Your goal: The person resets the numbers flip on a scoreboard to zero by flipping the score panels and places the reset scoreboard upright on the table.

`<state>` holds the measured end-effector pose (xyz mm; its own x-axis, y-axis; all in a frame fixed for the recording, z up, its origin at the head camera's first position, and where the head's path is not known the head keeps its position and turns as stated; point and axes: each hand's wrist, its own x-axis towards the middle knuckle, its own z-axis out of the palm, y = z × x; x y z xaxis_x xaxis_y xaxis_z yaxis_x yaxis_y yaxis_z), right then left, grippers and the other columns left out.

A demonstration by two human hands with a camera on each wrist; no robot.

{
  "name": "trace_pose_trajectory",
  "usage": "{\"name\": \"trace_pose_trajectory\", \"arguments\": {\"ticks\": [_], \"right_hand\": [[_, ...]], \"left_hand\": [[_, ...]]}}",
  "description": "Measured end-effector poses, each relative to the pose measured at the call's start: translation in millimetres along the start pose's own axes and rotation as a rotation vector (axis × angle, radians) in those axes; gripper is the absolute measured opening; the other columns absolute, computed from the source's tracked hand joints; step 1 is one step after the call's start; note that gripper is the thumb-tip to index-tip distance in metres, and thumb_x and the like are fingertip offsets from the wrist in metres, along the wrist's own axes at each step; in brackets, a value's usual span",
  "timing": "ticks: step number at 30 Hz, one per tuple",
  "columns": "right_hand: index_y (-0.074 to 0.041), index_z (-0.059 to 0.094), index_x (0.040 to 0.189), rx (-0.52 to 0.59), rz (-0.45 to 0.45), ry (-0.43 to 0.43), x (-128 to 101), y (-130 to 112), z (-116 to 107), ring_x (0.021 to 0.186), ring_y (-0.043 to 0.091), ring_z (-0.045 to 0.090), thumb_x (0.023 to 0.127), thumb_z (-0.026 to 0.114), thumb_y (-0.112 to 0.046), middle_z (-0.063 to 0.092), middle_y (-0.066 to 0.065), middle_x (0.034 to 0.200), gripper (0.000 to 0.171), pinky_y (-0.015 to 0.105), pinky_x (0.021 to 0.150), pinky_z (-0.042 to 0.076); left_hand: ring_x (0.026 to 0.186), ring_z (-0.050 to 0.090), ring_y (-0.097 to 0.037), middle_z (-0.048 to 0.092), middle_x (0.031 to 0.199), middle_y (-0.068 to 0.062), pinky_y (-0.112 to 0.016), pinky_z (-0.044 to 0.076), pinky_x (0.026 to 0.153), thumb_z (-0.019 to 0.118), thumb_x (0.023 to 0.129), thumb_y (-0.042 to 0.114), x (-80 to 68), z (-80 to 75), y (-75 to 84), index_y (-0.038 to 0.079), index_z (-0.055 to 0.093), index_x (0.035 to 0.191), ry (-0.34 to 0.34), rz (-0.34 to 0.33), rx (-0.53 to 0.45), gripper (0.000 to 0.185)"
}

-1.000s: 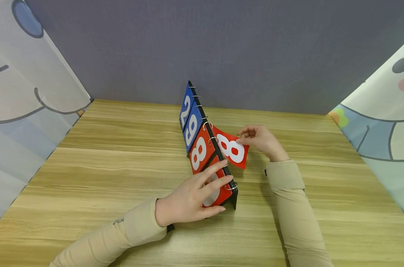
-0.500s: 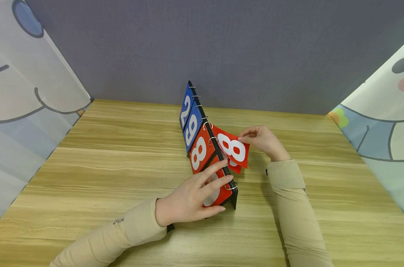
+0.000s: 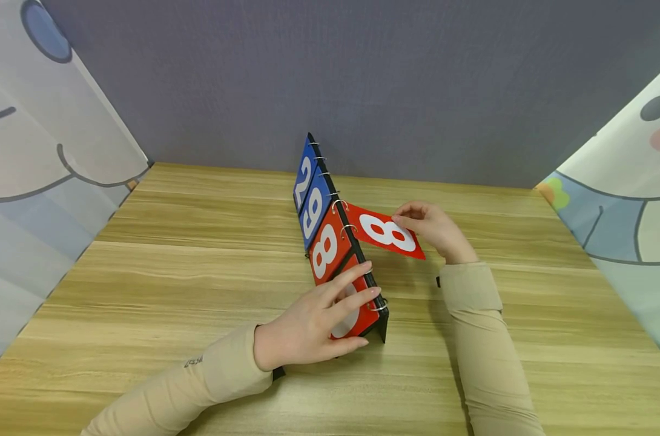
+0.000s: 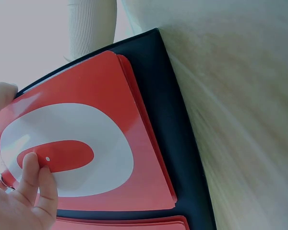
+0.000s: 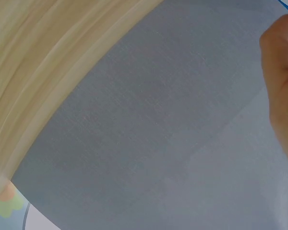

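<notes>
A black flip scoreboard (image 3: 383,324) stands like a tent on the wooden table, its ringed top edge running away from me. Blue cards (image 3: 315,209) showing 2 and 9 hang at its far end, with a red 8 card (image 3: 324,253) nearer. My left hand (image 3: 310,324) rests across the nearest red card (image 4: 110,196), marked with a white 0, its fingers reaching the top edge. On the board's right side, my right hand (image 3: 439,233) pinches the outer edge of a flipped red number card (image 3: 384,232) showing 8, raised on its rings. In the right wrist view the pinch is out of frame.
The wood-grain table (image 3: 199,272) spreads on both sides of the scoreboard. A grey fabric panel (image 3: 417,91) rises behind it, with cartoon-printed sheets (image 3: 640,200) along the sides.
My right hand has lifted the flipped 8 card outward and to the right, so it now lies flatter. A second card seen beneath it earlier no longer shows. The left hand has stayed put.
</notes>
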<state>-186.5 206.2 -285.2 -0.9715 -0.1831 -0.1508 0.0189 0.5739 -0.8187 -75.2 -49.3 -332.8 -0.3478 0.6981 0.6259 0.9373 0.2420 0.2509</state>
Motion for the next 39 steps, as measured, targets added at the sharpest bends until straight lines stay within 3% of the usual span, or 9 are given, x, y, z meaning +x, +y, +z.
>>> {"name": "trace_pose_trajectory", "arguments": {"ticks": [5,9,14,17,22,28,39], "right_hand": [[-0.003,0.054,0.122,0.062,0.005,0.072,-3,-4,-5,0.081,0.010,0.056,0.095,0.057,-0.029,0.060,0.000,0.100,0.038,0.026,0.072,0.048],[-0.011,0.057,0.117,0.164,-0.024,0.179,-11,-9,-10,0.083,0.008,0.055,0.095,0.057,-0.029,0.058,-0.007,0.098,0.029,0.020,0.070,0.047],[-0.018,0.057,0.108,0.496,-0.157,0.258,-21,-15,-15,0.076,0.009,0.058,0.094,0.058,-0.017,0.057,-0.003,0.093,0.014,0.016,0.064,0.051],[-0.016,0.053,0.115,0.672,-0.235,0.271,-27,-20,-17,0.079,0.011,0.059,0.094,0.057,-0.011,0.058,0.001,0.096,0.022,0.017,0.065,0.053],[-0.010,0.036,0.138,0.795,-0.335,0.313,-36,-31,-16,0.090,0.014,0.059,0.093,0.055,-0.006,0.060,0.003,0.104,0.049,0.018,0.071,0.054],[-0.007,0.031,0.144,0.799,-0.462,0.335,-46,-43,-9,0.090,0.015,0.061,0.093,0.051,0.001,0.061,0.005,0.104,0.056,0.019,0.071,0.055],[-0.012,0.033,0.144,0.602,-0.562,0.275,-51,-52,11,0.094,0.014,0.060,0.087,0.054,0.010,0.056,0.005,0.114,0.065,0.022,0.076,0.054]], "left_hand": [[0.076,0.049,-0.006,0.026,0.151,-0.017,-0.016,0.042,0.070,0.073,0.083,0.033,0.1,-0.1,-0.3,0.015,0.029,0.143,0.000,0.002,0.002,0.076],[0.076,0.049,-0.006,0.026,0.151,-0.017,-0.016,0.041,0.069,0.073,0.083,0.033,0.1,0.1,-0.3,0.015,0.029,0.143,-0.002,0.001,0.002,0.076],[0.076,0.049,-0.007,0.025,0.151,-0.017,-0.016,0.041,0.069,0.073,0.083,0.032,-0.2,0.5,-0.2,0.015,0.029,0.143,0.002,0.002,0.001,0.076],[0.077,0.049,-0.007,0.026,0.151,-0.017,-0.016,0.041,0.070,0.073,0.083,0.033,-0.5,0.7,-0.3,0.015,0.029,0.143,0.003,0.002,0.003,0.076],[0.076,0.049,-0.007,0.026,0.151,-0.016,-0.015,0.041,0.069,0.073,0.083,0.033,-0.8,0.9,-0.3,0.015,0.030,0.142,0.004,0.000,0.006,0.076],[0.076,0.049,-0.007,0.026,0.150,-0.017,-0.015,0.042,0.069,0.074,0.082,0.032,-0.2,1.0,-0.5,0.015,0.029,0.142,0.016,0.010,0.002,0.077],[0.076,0.049,-0.007,0.026,0.150,-0.017,-0.015,0.042,0.070,0.074,0.083,0.032,0.1,0.3,0.0,0.015,0.029,0.143,0.010,0.004,0.001,0.077]]}}
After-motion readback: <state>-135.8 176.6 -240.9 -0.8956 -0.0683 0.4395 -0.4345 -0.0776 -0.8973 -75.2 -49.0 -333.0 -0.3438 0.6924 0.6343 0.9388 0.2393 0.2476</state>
